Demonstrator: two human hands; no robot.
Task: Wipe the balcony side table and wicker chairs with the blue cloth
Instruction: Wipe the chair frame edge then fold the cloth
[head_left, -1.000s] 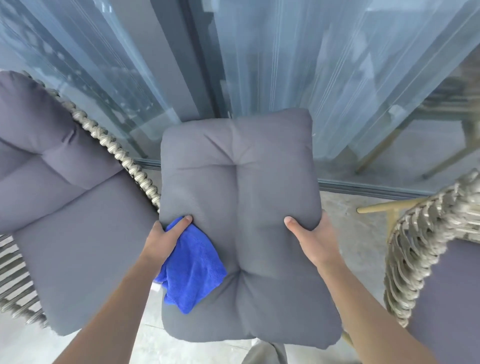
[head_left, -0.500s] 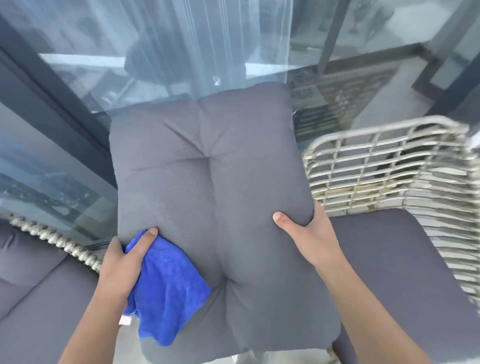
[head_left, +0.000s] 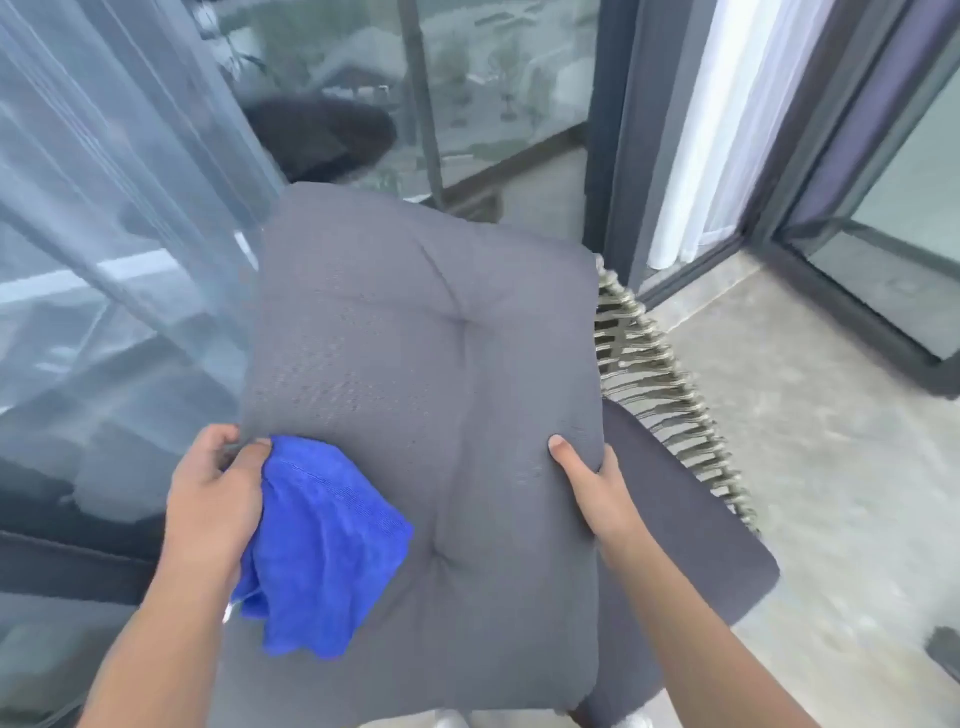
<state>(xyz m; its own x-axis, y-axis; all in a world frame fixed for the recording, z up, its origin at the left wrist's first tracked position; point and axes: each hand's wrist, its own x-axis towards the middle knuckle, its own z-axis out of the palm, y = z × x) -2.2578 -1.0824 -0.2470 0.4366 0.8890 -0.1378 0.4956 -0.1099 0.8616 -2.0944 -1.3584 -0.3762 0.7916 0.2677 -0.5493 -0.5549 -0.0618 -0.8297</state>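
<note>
**2 hands grip a grey cushion, blue cloth pinned at its left edge**

The left hand (head_left: 210, 499) clamps the cushion's left edge at 8 o'clock, thumb on top, pinching the blue cloth (head_left: 324, 551) against the fabric; the cloth hangs crumpled over the cushion's lower left. The right hand (head_left: 592, 486) grips the right edge at 4 o'clock, thumb on the upper face, fingers hidden beneath. The grey cushion (head_left: 441, 364) fills the centre. Behind it at 3 o'clock shows the wicker chair (head_left: 660, 384) with its dark seat pad (head_left: 691, 525). The concrete floor (head_left: 841, 415) spreads beyond, and glass panels (head_left: 493, 78) rise at 12 o'clock.
</note>
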